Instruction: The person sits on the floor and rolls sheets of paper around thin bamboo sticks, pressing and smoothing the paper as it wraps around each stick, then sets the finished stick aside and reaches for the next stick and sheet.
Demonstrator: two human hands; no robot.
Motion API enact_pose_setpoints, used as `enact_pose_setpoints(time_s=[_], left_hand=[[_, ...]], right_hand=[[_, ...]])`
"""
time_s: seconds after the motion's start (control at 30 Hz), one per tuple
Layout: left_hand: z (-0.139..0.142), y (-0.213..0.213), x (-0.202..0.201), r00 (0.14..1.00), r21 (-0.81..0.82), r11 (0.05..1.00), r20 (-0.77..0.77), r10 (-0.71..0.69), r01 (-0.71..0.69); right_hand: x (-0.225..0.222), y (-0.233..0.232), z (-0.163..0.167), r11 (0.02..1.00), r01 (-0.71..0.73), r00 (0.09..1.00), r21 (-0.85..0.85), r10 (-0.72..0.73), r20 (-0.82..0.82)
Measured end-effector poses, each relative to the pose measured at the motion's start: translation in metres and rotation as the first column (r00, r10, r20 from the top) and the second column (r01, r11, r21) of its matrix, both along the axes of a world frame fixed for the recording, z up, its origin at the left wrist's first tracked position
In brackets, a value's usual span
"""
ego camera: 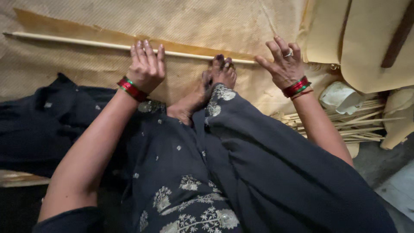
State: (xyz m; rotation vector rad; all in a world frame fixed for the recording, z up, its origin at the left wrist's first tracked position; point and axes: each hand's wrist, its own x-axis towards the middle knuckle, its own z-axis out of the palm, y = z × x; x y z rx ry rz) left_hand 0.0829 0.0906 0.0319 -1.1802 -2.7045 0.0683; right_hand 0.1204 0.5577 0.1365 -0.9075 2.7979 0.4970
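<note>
At the far left a long, pale, thin stick (86, 43) begins, lying across a wide sheet of tan woven paper (181, 21) spread on the floor, and it runs rightwards along a darker folded strip at the sheet's edge. The left hand (146, 64) lies palm down on the sheet, fingers straight and close together, their tips touching the stick; it grasps nothing, it only presses flat. Red and green bangles (131, 89) circle its wrist. Below the arm, dark clothing with pale embroidery (194, 190) fills the lower part of the view.

Between the two hands, a bare foot (215, 80) comes out from the dark trouser leg, and its toes rest on the sheet right at the stick, near the stick's right end.

The right hand (282, 64) is spread wider, fingers fanned apart and flat on the paper just beyond the stick's end, holding nothing; whether it touches the stick itself I cannot tell. It wears a ring (288, 54) on one finger and like bangles at the wrist.

Further right lie a bundle of thin pale sticks (353, 125) on the floor, a crumpled white piece (343, 97) upon them, and stacked cream-coloured sheets (371, 47) above.
</note>
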Motion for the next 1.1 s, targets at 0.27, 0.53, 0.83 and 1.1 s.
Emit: enact_pose_setpoints(time_s=[0.27, 0.53, 0.83, 1.1], left_hand=[[-0.001, 0.002, -0.002, 1.0, -0.018, 1.0, -0.019, -0.023, 0.023], [-0.01, 0.004, 0.0, 1.0, 0.013, 1.0, -0.019, -0.003, 0.003], [-0.014, 0.009, 0.0, 1.0, 0.054, 0.998, -0.008, 0.015, -0.014], [-0.015, 0.009, 0.001, 1.0, 0.021, 1.0, -0.017, 0.004, -0.004]], right_hand=[[-0.049, -0.077, -0.028, 0.969, -0.237, 0.967, -0.064, 0.229, -0.116], [-0.079, -0.082, 0.005, 0.924, -0.38, 0.919, -0.031, 0.374, -0.125], [-0.103, -0.122, 0.003, 0.896, -0.429, 0.902, -0.117, 0.432, 0.002], [-0.105, -0.152, -0.001, 0.897, -0.402, 0.916, -0.186, 0.393, -0.081]])
